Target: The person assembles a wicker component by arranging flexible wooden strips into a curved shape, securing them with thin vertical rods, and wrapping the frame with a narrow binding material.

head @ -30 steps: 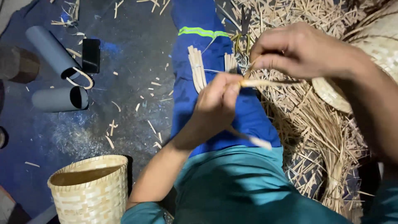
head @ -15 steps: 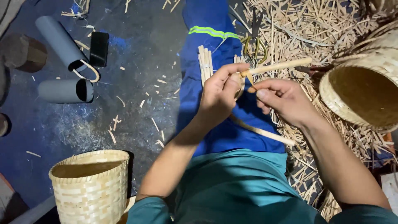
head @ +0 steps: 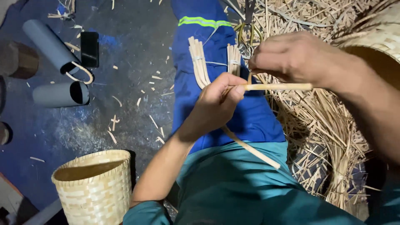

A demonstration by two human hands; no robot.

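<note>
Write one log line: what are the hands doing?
left hand: pinches bamboo strip | right hand: grips same strip | nearby: woven basket

Matt bamboo strip (head: 277, 87); rough woven basket (head: 93, 187); blue cloth trouser leg (head: 216, 83).

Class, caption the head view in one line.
Both hands, left and right, grip a bamboo strip above a blue-trousered leg.

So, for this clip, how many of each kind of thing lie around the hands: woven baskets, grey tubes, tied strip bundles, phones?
Woven baskets: 2, one by the left elbow, one at the right edge
Grey tubes: 2
Tied strip bundles on the blue leg: 2
Dark phone: 1
Total: 7
</note>
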